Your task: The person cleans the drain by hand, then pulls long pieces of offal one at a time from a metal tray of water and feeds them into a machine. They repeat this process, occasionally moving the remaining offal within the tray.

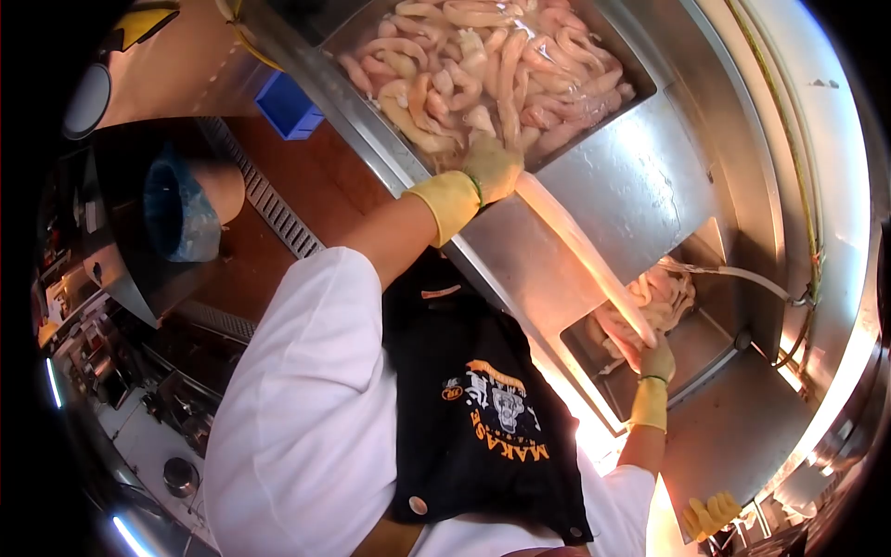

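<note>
A long pale intestine is stretched between my two hands across the steel counter. My left hand, in a yellow rubber glove, is closed around its upper end at the near edge of a large sink basin. Heaped in that basin's water are many pinkish intestines. Over a smaller basin, my right hand, gloved the same way, grips the other end. More intestines lie in the small basin below it, beside a pale hose. The fingertips of both hands are partly hidden.
Bare steel counter separates the two basins. A blue crate and a bin with a blue liner stand on the brown floor to the left, near a drain grate. Spare yellow gloves hang at lower right.
</note>
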Demonstrator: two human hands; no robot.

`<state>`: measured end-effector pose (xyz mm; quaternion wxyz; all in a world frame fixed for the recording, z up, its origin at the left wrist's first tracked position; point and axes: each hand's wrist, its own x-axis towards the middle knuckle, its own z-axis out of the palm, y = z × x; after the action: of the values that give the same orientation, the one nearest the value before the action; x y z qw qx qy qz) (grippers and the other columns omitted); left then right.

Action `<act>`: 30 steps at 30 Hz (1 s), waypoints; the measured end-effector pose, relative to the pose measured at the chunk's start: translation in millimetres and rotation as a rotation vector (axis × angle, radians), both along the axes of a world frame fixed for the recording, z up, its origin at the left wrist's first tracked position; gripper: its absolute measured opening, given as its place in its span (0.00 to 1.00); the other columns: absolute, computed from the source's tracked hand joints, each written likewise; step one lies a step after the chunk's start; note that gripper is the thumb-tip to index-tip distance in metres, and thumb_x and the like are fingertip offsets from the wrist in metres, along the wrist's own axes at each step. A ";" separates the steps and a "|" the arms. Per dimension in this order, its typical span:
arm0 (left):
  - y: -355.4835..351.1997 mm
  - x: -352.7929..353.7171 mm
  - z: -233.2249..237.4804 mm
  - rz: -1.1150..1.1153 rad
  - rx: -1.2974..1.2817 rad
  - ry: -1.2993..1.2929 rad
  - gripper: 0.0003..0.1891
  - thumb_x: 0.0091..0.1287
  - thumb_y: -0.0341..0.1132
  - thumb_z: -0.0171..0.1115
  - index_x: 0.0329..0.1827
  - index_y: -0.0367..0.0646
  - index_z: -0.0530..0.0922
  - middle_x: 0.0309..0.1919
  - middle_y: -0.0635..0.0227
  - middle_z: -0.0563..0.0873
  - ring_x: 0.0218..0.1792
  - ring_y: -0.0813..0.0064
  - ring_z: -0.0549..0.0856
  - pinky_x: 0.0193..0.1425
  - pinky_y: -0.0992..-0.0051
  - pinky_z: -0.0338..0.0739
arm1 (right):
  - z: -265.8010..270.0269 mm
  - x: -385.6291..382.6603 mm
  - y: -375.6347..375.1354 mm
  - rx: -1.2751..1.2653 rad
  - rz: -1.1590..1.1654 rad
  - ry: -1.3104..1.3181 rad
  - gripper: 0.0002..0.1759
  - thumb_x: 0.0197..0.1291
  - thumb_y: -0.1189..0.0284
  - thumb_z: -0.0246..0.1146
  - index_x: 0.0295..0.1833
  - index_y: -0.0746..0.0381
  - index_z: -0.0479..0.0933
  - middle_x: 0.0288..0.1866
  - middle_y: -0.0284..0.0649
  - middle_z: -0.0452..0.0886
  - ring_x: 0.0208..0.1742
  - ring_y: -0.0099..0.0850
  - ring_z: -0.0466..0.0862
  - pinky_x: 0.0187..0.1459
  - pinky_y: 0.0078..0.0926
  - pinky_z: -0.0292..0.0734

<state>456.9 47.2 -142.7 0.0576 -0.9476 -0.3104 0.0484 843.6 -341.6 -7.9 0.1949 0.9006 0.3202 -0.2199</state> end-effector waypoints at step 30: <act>-9.4 6.6 15.1 0.180 -0.313 -0.524 0.18 0.65 0.30 0.71 0.58 0.44 0.85 0.39 0.57 0.90 0.43 0.52 0.90 0.46 0.55 0.85 | -32.0 -50.0 66.8 0.004 0.195 0.248 0.20 0.71 0.53 0.64 0.64 0.45 0.82 0.49 0.49 0.91 0.54 0.54 0.90 0.52 0.53 0.85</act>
<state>463.6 37.8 -127.6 -0.1754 -0.8940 -0.3860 -0.1451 793.6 -274.8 -39.9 0.1723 0.8317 0.4281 -0.3087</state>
